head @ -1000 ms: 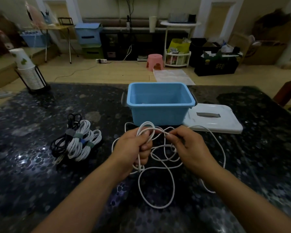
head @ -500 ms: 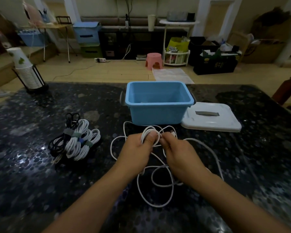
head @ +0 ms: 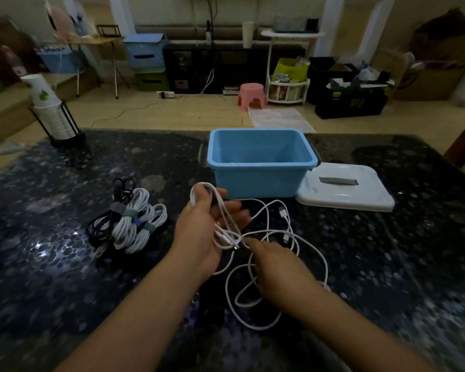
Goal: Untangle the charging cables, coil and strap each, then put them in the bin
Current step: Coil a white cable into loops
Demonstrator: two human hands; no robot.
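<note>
The left hand (head: pixel 207 229) was turned palm up, with its fingers curled loosely round a few loops of the white cable (head: pixel 255 315); the top of the coil stood up above the thumb. The right hand (head: pixel 277 269) was just to the right and nearer, and it pinched the same cable at the low end of the coil, where the strands crossed. I think one plug was there also, but the light was poor and I cannot be sure.

From the hands the rest of the cable ran loose on the dark table (head: pixel 400 251), in wide rings to the right and near side, with two plugs lying free among them. The blue bin (head: pixel 261 181) stood open just behind the hands, and its white lid (head: pixel 346 194) lay beside it on the right. On the left lay a bundle of strapped cables (head: pixel 129 221), not yet in the bin.

The risk here was in the loose rings. If the right hand pulled a strand through a ring, a knot could tighten. The coil could also slip off the half-open left fingers.
</note>
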